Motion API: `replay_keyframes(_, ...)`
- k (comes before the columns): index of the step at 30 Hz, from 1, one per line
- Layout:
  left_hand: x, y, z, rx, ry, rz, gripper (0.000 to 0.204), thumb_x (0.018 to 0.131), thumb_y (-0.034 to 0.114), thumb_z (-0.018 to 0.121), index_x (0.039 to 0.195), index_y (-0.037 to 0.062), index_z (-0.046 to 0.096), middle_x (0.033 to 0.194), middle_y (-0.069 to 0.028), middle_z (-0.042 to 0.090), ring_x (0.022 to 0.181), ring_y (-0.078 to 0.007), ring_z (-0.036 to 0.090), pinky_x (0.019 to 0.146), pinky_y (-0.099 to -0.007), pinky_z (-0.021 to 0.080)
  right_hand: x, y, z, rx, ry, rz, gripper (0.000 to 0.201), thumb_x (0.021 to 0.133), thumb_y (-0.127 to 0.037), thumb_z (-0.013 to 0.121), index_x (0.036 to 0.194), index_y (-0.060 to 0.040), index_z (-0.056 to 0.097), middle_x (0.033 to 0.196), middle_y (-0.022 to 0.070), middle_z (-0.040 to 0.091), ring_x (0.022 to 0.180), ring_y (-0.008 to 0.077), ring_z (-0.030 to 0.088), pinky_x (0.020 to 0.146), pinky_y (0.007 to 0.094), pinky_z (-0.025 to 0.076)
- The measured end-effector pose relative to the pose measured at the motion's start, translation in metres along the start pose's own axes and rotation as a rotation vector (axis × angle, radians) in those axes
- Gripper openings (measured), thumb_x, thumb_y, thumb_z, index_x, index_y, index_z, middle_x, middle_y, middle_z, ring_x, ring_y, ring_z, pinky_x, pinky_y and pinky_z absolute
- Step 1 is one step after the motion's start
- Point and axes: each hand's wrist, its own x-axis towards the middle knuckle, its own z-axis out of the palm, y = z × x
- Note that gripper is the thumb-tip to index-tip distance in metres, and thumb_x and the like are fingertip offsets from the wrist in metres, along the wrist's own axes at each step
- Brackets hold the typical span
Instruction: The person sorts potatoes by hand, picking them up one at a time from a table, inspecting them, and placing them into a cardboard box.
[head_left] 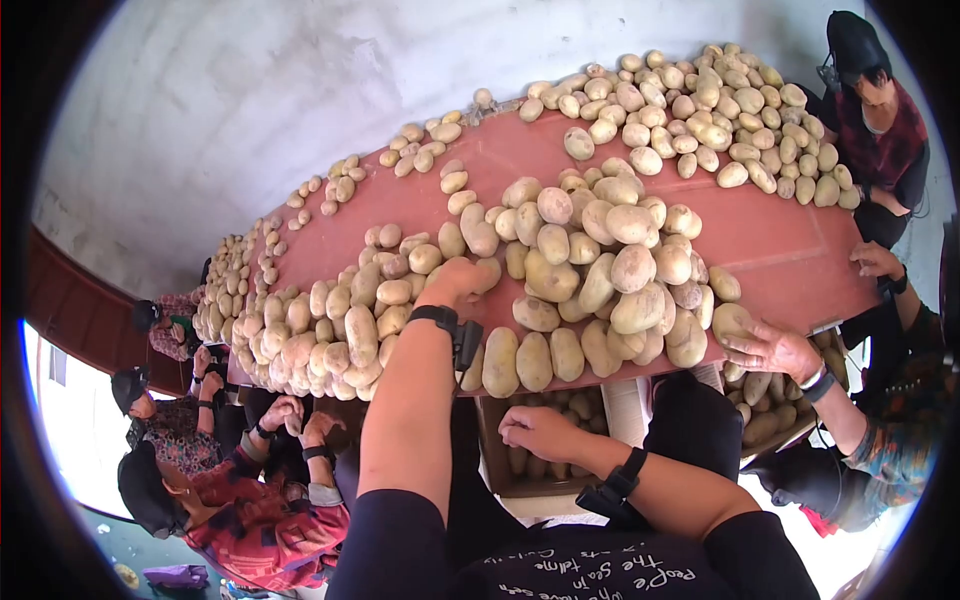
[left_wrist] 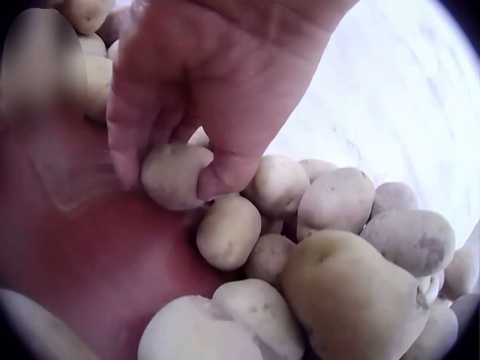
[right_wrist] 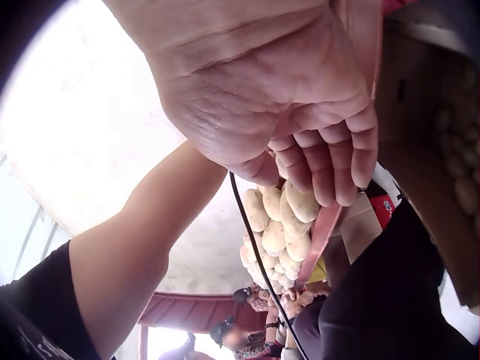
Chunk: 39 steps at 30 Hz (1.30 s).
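My left hand (head_left: 462, 283) reaches onto the red table among the potatoes. In the left wrist view, the thumb and fingers of that left hand (left_wrist: 206, 82) pinch a small pale potato (left_wrist: 177, 176), with others touching or close beside it. My right hand (head_left: 545, 432) hangs over an open cardboard box (head_left: 530, 488) of potatoes at the table's near edge. The right wrist view shows the palm of the right hand (right_wrist: 277, 97), its fingers loosely bent and nothing held.
A large heap of potatoes (head_left: 632, 268) lies in front, another pile (head_left: 720, 110) at the back right. At right, a neighbour's hand (head_left: 775, 350) touches a potato. Several people sit along the left; one person (head_left: 880, 130) is at the far right.
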Motion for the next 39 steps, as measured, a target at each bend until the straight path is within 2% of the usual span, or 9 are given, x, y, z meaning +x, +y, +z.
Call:
replay_keyframes(9,-0.087,-0.032,-0.034,-0.529,-0.151,0.053,0.041,0.092,0.025,0.055,0.124,0.001,0.051,0.113,-0.0127,0.061,0.089,-0.0242,0.066,0.077,-0.035,0.056,0.002,-0.004,-0.005,0.193,-0.052,0.092,0.023,0.093,-0.023,0.053,0.1,-0.0038,0.061,0.09,0.0037,0.065,0.081,0.0111,0.062,0.07,0.0269,0.049)
replay_keyframes(12,-0.151,-0.03,-0.032,-0.724,-0.242,0.217,0.041,0.093,0.021,0.055,0.128,0.0,0.048,0.116,-0.0125,0.06,0.091,-0.0242,0.066,0.079,-0.0336,0.057,0.0,-0.012,-0.013,0.327,-0.072,0.1,0.023,0.094,-0.025,0.053,0.103,-0.0057,0.061,0.092,0.0032,0.065,0.085,0.0111,0.061,0.074,0.0276,0.049)
replay_keyframes(18,-0.238,-0.049,0.004,-0.602,-0.184,0.434,0.039,0.094,0.013,0.053,0.131,0.002,0.045,0.118,-0.0126,0.06,0.097,-0.0236,0.067,0.076,-0.0315,0.057,-0.006,-0.027,-0.023,0.704,-0.228,0.033,0.054,0.1,-0.048,0.033,0.121,-0.0025,0.053,0.108,0.0133,0.062,0.099,0.0237,0.062,0.082,0.0369,0.053)
replay_keyframes(24,-0.264,-0.074,0.038,-0.424,-0.041,0.55,0.054,0.078,-0.008,0.066,0.127,0.0041,0.048,0.119,-0.0091,0.057,0.108,-0.0147,0.057,0.092,-0.0279,0.048,-0.009,-0.029,-0.025,0.834,-0.344,-0.068,0.064,0.101,-0.055,0.022,0.13,-0.004,0.046,0.112,0.0142,0.06,0.101,0.0248,0.062,0.082,0.0376,0.054)
replay_keyframes(26,-0.258,-0.085,0.048,-0.311,0.017,0.671,0.053,0.078,-0.007,0.066,0.127,0.0035,0.048,0.121,-0.0098,0.055,0.111,-0.0154,0.056,0.094,-0.0294,0.048,-0.009,-0.031,-0.026,0.832,-0.365,-0.09,0.06,0.102,-0.051,0.025,0.134,-0.0042,0.043,0.114,0.0139,0.06,0.101,0.024,0.062,0.082,0.0367,0.054)
replay_keyframes(32,-0.259,-0.086,0.063,-0.344,0.106,0.581,0.063,0.076,0.003,0.07,0.134,0.0026,0.046,0.122,-0.0104,0.056,0.108,-0.0164,0.056,0.09,-0.0309,0.049,-0.017,-0.037,-0.025,0.79,-0.241,-0.074,0.046,0.099,-0.023,0.049,0.139,-0.0037,0.038,0.116,0.0106,0.059,0.1,0.0188,0.061,0.081,0.032,0.055)
replay_keyframes(33,-0.26,-0.084,0.061,-0.336,0.069,0.488,0.066,0.077,0.005,0.071,0.137,0.0027,0.044,0.121,-0.0119,0.057,0.107,-0.0176,0.057,0.087,-0.0306,0.05,-0.018,-0.036,-0.026,0.786,-0.216,-0.062,0.047,0.097,-0.017,0.053,0.139,-0.0035,0.038,0.116,0.01,0.058,0.1,0.0178,0.061,0.081,0.0313,0.055)
replay_keyframes(36,-0.253,-0.089,0.061,-0.286,0.007,0.464,0.053,0.082,-0.001,0.067,0.131,-0.0012,0.046,0.122,-0.0113,0.056,0.105,-0.0149,0.058,0.088,-0.0279,0.05,-0.019,-0.04,-0.034,0.569,-0.165,-0.081,0.052,0.093,-0.012,0.059,0.14,-0.0035,0.038,0.118,0.0085,0.057,0.101,0.0148,0.059,0.079,0.029,0.055)
replay_keyframes(39,-0.257,-0.087,0.065,-0.51,-0.036,0.409,0.047,0.079,-0.005,0.069,0.121,-0.0002,0.049,0.116,-0.0089,0.056,0.101,-0.015,0.061,0.083,-0.026,0.052,-0.022,-0.045,-0.044,0.357,-0.134,-0.103,0.047,0.09,-0.016,0.065,0.132,-0.0034,0.049,0.114,0.0069,0.06,0.101,0.0131,0.058,0.078,0.0275,0.052)
